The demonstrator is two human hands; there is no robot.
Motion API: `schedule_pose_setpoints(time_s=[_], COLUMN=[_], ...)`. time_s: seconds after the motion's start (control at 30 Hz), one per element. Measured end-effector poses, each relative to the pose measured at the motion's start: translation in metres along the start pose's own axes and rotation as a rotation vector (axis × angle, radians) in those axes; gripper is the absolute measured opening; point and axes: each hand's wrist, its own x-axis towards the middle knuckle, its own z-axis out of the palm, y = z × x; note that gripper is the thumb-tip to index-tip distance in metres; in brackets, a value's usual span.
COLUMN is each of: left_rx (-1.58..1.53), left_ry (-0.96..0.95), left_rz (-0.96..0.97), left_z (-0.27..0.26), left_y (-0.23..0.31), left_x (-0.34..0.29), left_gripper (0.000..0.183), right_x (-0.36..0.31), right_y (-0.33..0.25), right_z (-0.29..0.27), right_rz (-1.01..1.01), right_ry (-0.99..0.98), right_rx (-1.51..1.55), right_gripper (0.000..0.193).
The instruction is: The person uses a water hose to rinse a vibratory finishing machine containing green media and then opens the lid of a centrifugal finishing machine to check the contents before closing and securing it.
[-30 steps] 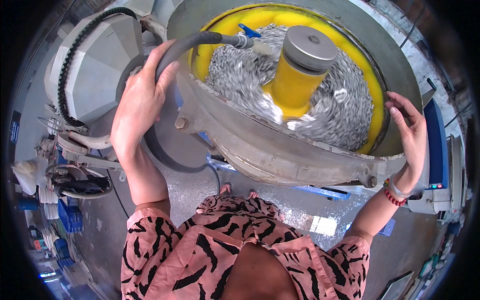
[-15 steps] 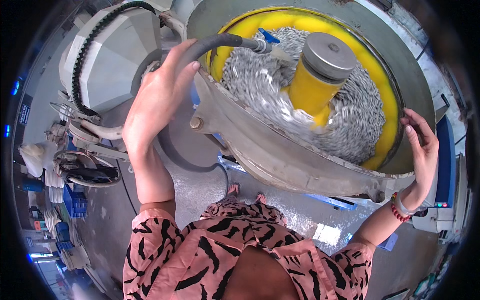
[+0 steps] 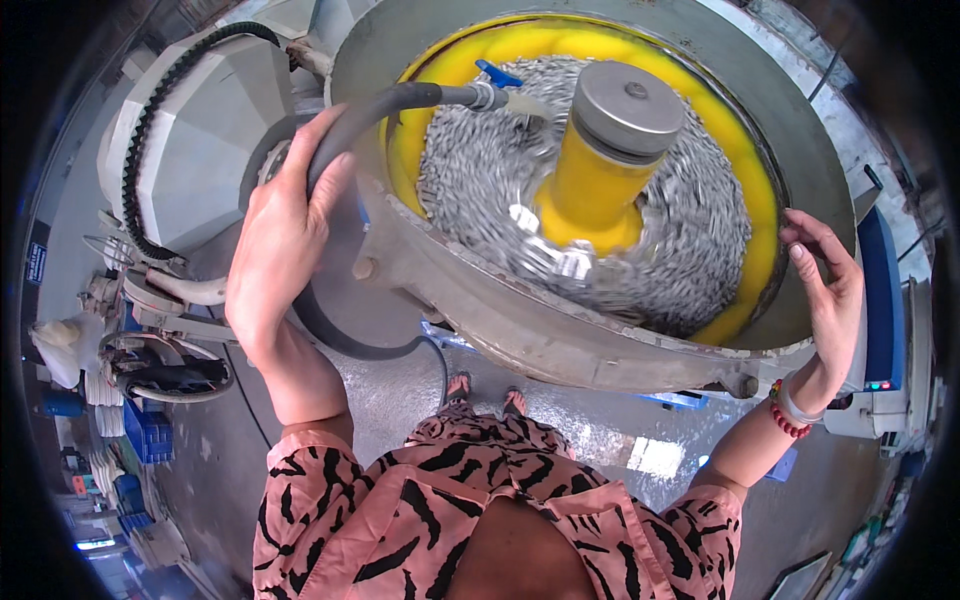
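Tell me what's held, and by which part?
The left hand holds the dark hose by its bend, behind the nozzle; the right hand appears empty.

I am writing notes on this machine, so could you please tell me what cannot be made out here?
In the head view:
Left hand: several fingertips, hidden behind the hand and the black hose.
Silvery pieces: many outlines, blurred.
Yellow lining: its floor, covered by those pieces.
Grey tub: its far rim, partly cut off by the upper edge.
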Motion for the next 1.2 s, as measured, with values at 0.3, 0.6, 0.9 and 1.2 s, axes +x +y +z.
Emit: schedule_pose_setpoints(time_s=[0.3,0.6,0.9,1.2], left_rx=[0.003,0.044,-0.011,-0.332], left_ry=[0.014,-0.017,-0.033,-0.207], left_rz=[0.010,0.077,0.336,0.499], left_z=[0.000,-0.007,-0.005,0.000], left_y=[-0.001,-0.011,-0.023,-0.024], left_x=[0.000,0.000,0.008,-0.021], left_gripper=[0.038,0.039,0.045,0.057], right_x=[-0.002,0.004,0.014,0.044], right_y=[-0.002,0.003,-0.099,-0.212], right_z=[-0.001,0.001,0.028,0.166], right_rz=[0.038,0.048,-0.260,-0.234], right_ry=[-0.009,-0.040,0.059,-0.355], right_rx=[0.003,-0.032,-0.190,-0.177], right_gripper=[0.028,0.032,0.043,0.055])
